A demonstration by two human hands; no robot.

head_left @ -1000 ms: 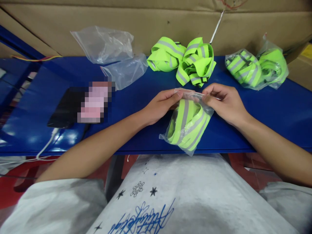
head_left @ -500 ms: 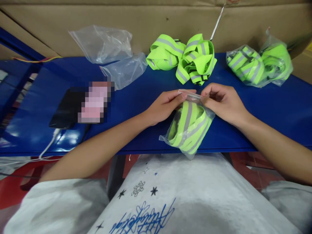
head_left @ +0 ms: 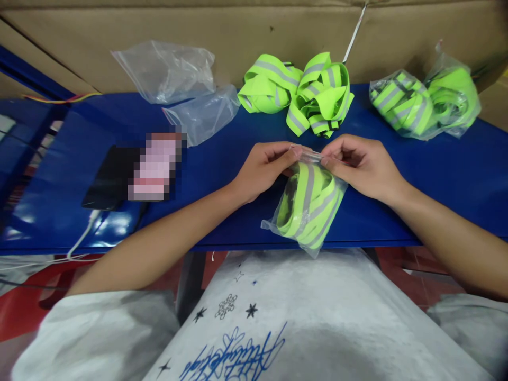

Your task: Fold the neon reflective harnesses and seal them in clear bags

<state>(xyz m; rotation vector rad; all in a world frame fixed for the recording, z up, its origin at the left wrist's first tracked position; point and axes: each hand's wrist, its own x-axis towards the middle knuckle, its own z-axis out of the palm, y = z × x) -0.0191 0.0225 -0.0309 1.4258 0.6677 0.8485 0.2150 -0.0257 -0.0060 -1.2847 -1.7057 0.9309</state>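
A clear plastic bag (head_left: 270,225) sits at the front edge of the blue table, with a coiled neon-yellow reflective strap (head_left: 313,203) inside it. My left hand (head_left: 268,169) pinches the bag's top edge at its left end, thumb over fingers. At the other side, my right hand (head_left: 359,164) pinches the same edge between thumb and curled fingers. A short stretch of the bag's mouth spans the gap between both thumbs. Beyond my hands lie two loose bundles of reflective strap, a left bundle (head_left: 270,87) and a right bundle (head_left: 321,95), touching each other.
Two bagged straps (head_left: 405,106) lie at the back right. Flat clear bags (head_left: 170,74) rest at the back left. Nearer are a black device (head_left: 107,180) with a white cable (head_left: 81,233) and a blurred-out phone (head_left: 154,166). Cardboard (head_left: 238,32) walls the table's far side.
My right hand has slid slightly left along the bag's top edge, closer to my left hand. The bag stays in about the same place.
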